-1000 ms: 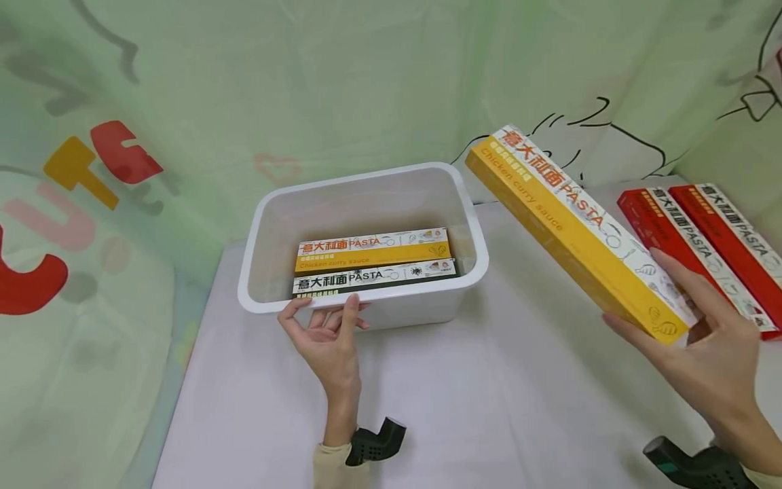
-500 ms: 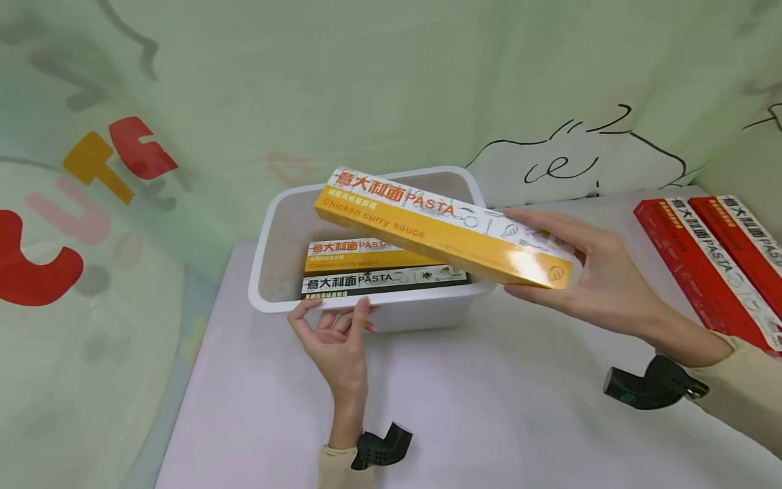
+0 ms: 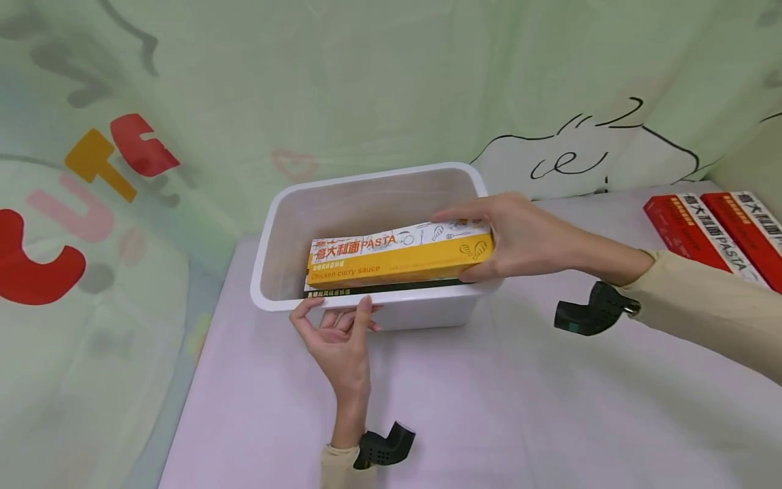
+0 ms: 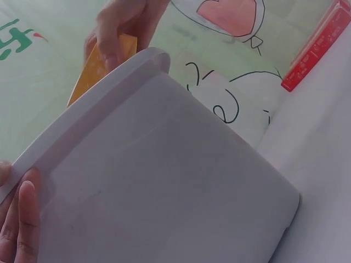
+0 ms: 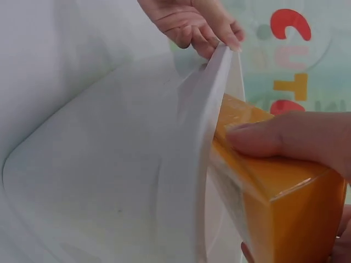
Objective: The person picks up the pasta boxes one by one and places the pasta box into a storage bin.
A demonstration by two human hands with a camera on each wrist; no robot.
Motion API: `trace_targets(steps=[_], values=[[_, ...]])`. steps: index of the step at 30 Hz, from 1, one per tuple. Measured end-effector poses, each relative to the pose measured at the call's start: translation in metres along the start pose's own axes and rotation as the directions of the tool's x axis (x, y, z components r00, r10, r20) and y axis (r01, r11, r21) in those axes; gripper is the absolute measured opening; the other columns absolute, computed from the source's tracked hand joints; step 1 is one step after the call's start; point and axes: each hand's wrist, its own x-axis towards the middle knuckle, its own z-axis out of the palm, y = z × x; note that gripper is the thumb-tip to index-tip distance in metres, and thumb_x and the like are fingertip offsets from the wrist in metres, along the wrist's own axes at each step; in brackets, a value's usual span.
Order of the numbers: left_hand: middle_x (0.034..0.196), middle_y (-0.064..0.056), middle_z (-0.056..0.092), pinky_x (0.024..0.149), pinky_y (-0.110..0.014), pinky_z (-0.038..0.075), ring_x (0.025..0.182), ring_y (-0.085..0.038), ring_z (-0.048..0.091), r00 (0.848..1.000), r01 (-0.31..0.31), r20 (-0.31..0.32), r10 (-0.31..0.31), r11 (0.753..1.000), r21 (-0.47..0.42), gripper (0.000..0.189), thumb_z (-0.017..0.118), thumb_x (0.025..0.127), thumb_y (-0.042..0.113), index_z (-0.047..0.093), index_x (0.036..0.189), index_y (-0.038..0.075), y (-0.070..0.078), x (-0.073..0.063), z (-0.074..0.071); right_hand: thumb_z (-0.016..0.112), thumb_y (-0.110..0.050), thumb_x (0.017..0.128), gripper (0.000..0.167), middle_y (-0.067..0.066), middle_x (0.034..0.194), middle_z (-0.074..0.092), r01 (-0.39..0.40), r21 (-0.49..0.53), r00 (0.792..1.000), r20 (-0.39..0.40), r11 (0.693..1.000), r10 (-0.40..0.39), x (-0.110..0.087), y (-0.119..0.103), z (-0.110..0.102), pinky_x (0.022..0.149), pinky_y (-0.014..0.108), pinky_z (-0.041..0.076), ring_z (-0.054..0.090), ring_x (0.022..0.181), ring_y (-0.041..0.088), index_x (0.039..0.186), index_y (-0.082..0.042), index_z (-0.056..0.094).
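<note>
My right hand [image 3: 519, 234] grips the right end of a yellow and white pasta box [image 3: 400, 261], thumb on its near side. That box lies inside the mouth of a white plastic bin [image 3: 379, 182], its right end raised a little. Below its near edge shows a strip of a black pasta box [image 3: 379, 291]; the other yellow box in the bin is hidden. My left hand [image 3: 336, 343] pinches the bin's near rim, thumb on top and fingers beneath. In the right wrist view the yellow box [image 5: 279, 192] reaches past the bin's rim.
Two red pasta boxes [image 3: 702, 234] [image 3: 748, 231] lie side by side at the right on the white-covered table [image 3: 550, 407]. A green printed curtain [image 3: 391, 81] hangs behind the bin and along the left.
My right hand has carried the yellow pasta box leftward from beside the red boxes, over the bin and down into it. My left hand stays on the rim.
</note>
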Motion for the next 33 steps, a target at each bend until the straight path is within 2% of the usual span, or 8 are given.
trace_targets(steps=[4, 8, 15, 22, 25, 33], values=[[0.096, -0.017, 0.072, 0.054, -0.025, 0.061, 0.072, -0.027, 0.076, 1.000, 0.012, -0.007, -0.012, 1.000, 0.009, 0.060, 0.081, 0.089, -0.003, 0.033, 0.124, 0.008, 0.000, 0.000, -0.001, 0.091, -0.013, 0.073, 0.070, 0.007, 0.136, 0.068, 0.016, -0.025, 0.999, 0.049, 1.000, -0.015, 0.012, -0.002, 0.005, 0.083, 0.039, 0.053, 0.063, 0.107, 0.021, 0.140, -0.012, 0.067], [0.097, -0.019, 0.072, 0.054, -0.025, 0.061, 0.072, -0.026, 0.076, 1.000, 0.011, -0.003, -0.011, 1.000, 0.015, 0.059, 0.080, 0.090, -0.004, 0.033, 0.124, 0.008, -0.001, 0.000, -0.001, 0.090, -0.015, 0.074, 0.070, 0.008, 0.136, 0.069, -0.003, -0.029, 0.997, 0.073, 1.000, 0.006, 0.020, -0.002, 0.007, 0.084, 0.039, 0.054, 0.064, 0.107, 0.022, 0.140, -0.011, 0.067], [0.098, -0.023, 0.070, 0.054, -0.025, 0.061, 0.071, -0.023, 0.076, 1.000, -0.003, -0.004, 0.003, 1.000, 0.002, 0.058, 0.078, 0.090, -0.006, 0.033, 0.124, 0.007, -0.002, 0.000, -0.002, 0.090, -0.014, 0.076, 0.068, 0.011, 0.137, 0.068, -0.019, 0.028, 0.995, 0.103, 0.999, 0.016, 0.032, 0.003, 0.018, 0.090, 0.039, 0.052, 0.062, 0.111, 0.023, 0.140, -0.007, 0.067], [0.103, -0.038, 0.065, 0.056, -0.024, 0.062, 0.071, -0.019, 0.075, 1.000, -0.009, 0.005, 0.009, 1.000, 0.010, 0.059, 0.079, 0.090, -0.003, 0.032, 0.125, 0.007, -0.002, 0.000, -0.001, 0.093, -0.014, 0.074, 0.073, 0.012, 0.135, 0.069, -0.020, 0.066, 0.991, 0.131, 0.998, 0.011, 0.043, 0.007, 0.022, 0.083, 0.033, 0.049, 0.060, 0.104, 0.023, 0.141, -0.006, 0.065], [0.105, -0.042, 0.063, 0.057, -0.024, 0.062, 0.072, -0.020, 0.075, 1.000, -0.010, 0.017, 0.009, 1.000, 0.012, 0.059, 0.079, 0.091, -0.002, 0.032, 0.126, 0.006, -0.001, 0.000, -0.002, 0.095, -0.014, 0.073, 0.075, 0.013, 0.136, 0.068, -0.033, 0.083, 0.990, 0.139, 0.996, 0.022, 0.044, 0.008, 0.022, 0.084, 0.033, 0.049, 0.060, 0.105, 0.023, 0.141, -0.006, 0.065], [0.102, -0.027, 0.070, 0.056, -0.024, 0.062, 0.071, -0.020, 0.075, 1.000, -0.003, 0.021, 0.002, 1.000, 0.016, 0.059, 0.079, 0.091, -0.003, 0.032, 0.125, 0.008, 0.000, 0.001, -0.004, 0.096, -0.014, 0.071, 0.077, 0.014, 0.139, 0.067, -0.033, 0.106, 0.989, 0.144, 0.994, 0.018, 0.045, 0.011, 0.024, 0.091, 0.037, 0.050, 0.060, 0.113, 0.025, 0.141, -0.005, 0.064]])
